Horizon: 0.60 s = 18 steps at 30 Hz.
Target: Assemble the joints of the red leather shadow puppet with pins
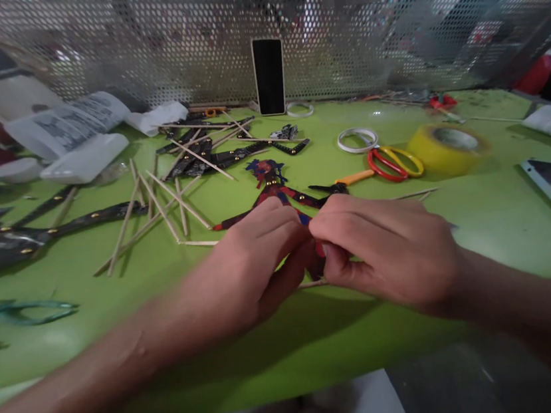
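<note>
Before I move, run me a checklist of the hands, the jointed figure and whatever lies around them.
1. Both hands at the jointed figure: ok, left hand and right hand meet over its lower part.
2. Fingertip grip secure: cannot tell, the hands hide it.
3. Figure's head uncovered: ok, it shows beyond the hands.
4. Space just beyond the right hand clear: not ok, an orange-and-black tool lies close behind the knuckles.
5. Loose sticks gathered: not ok, they lie scattered and crossed left of the figure.
6. Black-screened phone upright: ok, it stands before the perforated panel.
</note>
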Available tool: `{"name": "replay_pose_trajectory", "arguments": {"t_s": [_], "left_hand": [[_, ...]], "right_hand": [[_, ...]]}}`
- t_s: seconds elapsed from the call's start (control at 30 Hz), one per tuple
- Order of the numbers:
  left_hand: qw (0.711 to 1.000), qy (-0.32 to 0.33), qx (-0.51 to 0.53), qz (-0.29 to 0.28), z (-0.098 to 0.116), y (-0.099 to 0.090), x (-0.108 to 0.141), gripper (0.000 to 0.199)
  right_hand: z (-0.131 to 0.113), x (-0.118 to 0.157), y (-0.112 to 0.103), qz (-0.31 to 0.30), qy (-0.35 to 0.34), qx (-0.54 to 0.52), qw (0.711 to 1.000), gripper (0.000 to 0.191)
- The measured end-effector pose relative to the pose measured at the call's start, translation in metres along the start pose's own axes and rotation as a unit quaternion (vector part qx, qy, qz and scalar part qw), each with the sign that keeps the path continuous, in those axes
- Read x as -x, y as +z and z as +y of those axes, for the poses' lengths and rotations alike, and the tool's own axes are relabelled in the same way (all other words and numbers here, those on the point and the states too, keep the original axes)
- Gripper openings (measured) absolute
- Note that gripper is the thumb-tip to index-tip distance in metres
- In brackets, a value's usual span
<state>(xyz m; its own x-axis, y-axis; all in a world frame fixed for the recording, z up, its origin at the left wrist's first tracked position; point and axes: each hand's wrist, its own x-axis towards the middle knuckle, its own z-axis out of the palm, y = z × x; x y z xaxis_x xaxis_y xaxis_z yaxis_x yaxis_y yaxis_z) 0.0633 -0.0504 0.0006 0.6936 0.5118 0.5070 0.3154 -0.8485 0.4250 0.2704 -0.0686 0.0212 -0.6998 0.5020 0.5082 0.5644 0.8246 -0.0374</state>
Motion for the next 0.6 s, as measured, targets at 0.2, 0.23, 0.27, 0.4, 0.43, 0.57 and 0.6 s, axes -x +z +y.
{"name": "replay_pose_trajectory", "arguments": {"t_s": [0.2, 0.23, 0.27, 0.4, 0.43, 0.57, 0.6], "left_hand": [[0.999, 0.021, -0.027, 0.008, -0.010, 0.008, 0.004, 0.016], [0.999, 0.017, -0.030, 0.010, -0.011, 0.008, 0.005, 0.015], [0.999, 0.014, -0.037, 0.014, -0.011, 0.009, 0.006, 0.016], [0.996, 0.007, -0.080, 0.035, -0.006, 0.010, 0.006, 0.021], [0.995, 0.007, -0.089, 0.039, -0.004, 0.010, 0.005, 0.022], [0.995, 0.009, -0.086, 0.044, 0.001, 0.008, 0.003, 0.020], [0.997, 0.002, -0.066, 0.036, 0.001, 0.006, 0.002, 0.019]], "right_hand": [[-0.001, -0.004, 0.002, 0.002, 0.123, -0.117, 0.986, 0.015], [-0.001, -0.005, 0.002, 0.000, 0.154, -0.155, 0.976, 0.015], [-0.001, -0.007, 0.002, -0.006, 0.188, -0.194, 0.963, 0.015], [-0.002, -0.010, 0.003, -0.040, 0.298, -0.338, 0.892, 0.012], [-0.002, -0.010, 0.004, -0.045, 0.308, -0.357, 0.881, 0.012], [0.000, -0.008, 0.003, -0.017, 0.262, -0.297, 0.918, 0.010], [0.001, -0.007, 0.002, -0.003, 0.238, -0.260, 0.936, 0.012]]}}
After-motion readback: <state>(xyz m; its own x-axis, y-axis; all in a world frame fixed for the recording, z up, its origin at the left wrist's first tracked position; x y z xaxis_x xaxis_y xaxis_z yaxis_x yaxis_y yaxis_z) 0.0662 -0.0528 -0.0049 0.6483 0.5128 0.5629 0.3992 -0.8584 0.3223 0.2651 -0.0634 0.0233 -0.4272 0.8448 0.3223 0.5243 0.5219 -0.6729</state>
